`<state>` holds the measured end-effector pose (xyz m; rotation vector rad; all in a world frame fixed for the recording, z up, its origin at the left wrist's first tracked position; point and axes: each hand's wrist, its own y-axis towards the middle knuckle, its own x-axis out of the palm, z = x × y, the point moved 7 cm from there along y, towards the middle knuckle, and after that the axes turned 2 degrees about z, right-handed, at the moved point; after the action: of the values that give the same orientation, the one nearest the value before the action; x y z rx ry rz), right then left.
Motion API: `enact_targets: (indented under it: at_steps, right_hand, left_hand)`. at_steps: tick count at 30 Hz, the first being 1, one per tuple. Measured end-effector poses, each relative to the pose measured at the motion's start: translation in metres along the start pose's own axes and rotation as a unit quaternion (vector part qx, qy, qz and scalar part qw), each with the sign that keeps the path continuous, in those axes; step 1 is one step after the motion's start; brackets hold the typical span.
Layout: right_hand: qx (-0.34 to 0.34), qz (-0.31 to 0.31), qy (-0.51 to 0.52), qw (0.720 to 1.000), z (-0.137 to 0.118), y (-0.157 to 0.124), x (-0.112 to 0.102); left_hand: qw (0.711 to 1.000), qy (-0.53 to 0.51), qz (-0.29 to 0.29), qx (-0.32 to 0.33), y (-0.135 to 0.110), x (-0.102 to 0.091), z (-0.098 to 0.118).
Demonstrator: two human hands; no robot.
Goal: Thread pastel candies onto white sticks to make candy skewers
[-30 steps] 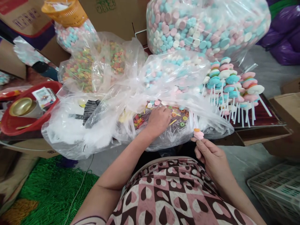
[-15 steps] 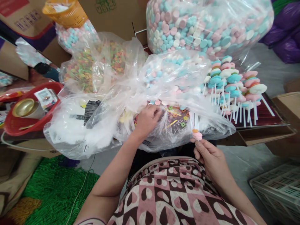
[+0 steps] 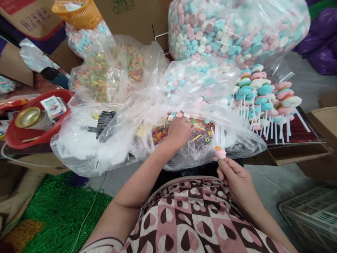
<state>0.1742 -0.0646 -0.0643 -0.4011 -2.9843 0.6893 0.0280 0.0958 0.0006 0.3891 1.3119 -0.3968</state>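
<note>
My left hand (image 3: 179,131) reaches into the open clear plastic bag (image 3: 147,116) in front of me. Its fingers curl down among loose coloured candy rings (image 3: 202,135) on a dark tray; what they pinch is hidden. My right hand (image 3: 233,174) is closed on a white stick with pink and orange candy discs (image 3: 220,152) threaded on it, held upright at the bag's near edge. A cluster of finished candy skewers (image 3: 263,95) with pink, blue and white discs stands to the right.
A huge bag of pastel candy discs (image 3: 231,28) stands behind. A bag of coloured rings (image 3: 105,70) sits at back left, near a red basin (image 3: 37,130) holding a gold lid. A white crate (image 3: 310,214) is at lower right, green matting (image 3: 58,214) at lower left.
My left hand drew back to the left, then pushed forward again into the candy rings. My right hand with the stick stayed nearly still.
</note>
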Motion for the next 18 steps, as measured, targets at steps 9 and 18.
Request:
enact_targets:
  at_steps: [9, 18]
  right_hand:
    - [0.005, -0.014, -0.019, 1.0, -0.003, -0.001, 0.003]
    - [-0.012, -0.04, -0.087, 0.995, -0.023, -0.001, 0.016]
  left_hand:
    - [0.96, -0.27, 0.049, -0.049, -0.006, -0.003, -0.02]
    - [0.871, -0.48, 0.05, -0.093, -0.021, 0.0, -0.018]
